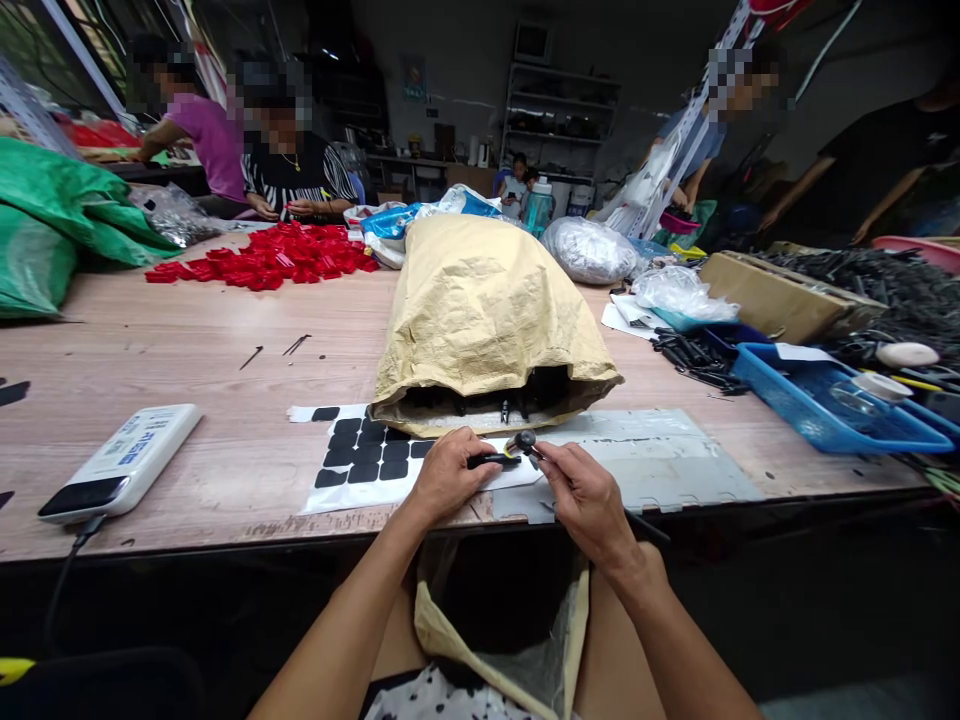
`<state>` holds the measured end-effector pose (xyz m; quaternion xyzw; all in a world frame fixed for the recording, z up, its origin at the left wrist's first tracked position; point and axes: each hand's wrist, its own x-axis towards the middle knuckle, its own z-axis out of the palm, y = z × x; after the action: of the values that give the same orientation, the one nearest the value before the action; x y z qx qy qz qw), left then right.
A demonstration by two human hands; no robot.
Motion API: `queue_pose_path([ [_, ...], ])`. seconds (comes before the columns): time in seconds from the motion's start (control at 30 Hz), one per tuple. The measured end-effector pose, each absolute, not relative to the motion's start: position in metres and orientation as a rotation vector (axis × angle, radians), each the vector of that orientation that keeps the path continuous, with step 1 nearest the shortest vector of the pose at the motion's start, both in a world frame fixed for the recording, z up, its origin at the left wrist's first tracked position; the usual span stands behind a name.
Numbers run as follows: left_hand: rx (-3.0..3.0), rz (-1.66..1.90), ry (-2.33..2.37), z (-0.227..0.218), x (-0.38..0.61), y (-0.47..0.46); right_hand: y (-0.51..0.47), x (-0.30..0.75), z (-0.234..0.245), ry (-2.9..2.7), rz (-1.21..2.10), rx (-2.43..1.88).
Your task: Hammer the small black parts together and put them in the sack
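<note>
Black rod (pixel 491 461), held above the table (pixel 240 530) between the two hands, its long axis running crosswise, roughly parallel to the near edge: the left hand (pixel 450 470), the nearer, pinches its left part, while the right hand (pixel 589 492) pinches a round-headed dark part (pixel 526 440) at its right end, contact between the pieces being unclear. Just beyond, a paper sack (pixel 495 310) gapes toward the hands.
</note>
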<state>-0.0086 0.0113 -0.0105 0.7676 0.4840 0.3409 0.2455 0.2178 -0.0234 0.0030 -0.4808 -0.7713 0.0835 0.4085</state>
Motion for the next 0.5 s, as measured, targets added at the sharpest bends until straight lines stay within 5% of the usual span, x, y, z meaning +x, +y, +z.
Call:
queue_pose_path([
  [0.5, 2.118, 0.925, 1.338, -0.011, -0.009, 0.011, -0.026, 0.204, 0.005, -2.015, 0.008, -1.227],
])
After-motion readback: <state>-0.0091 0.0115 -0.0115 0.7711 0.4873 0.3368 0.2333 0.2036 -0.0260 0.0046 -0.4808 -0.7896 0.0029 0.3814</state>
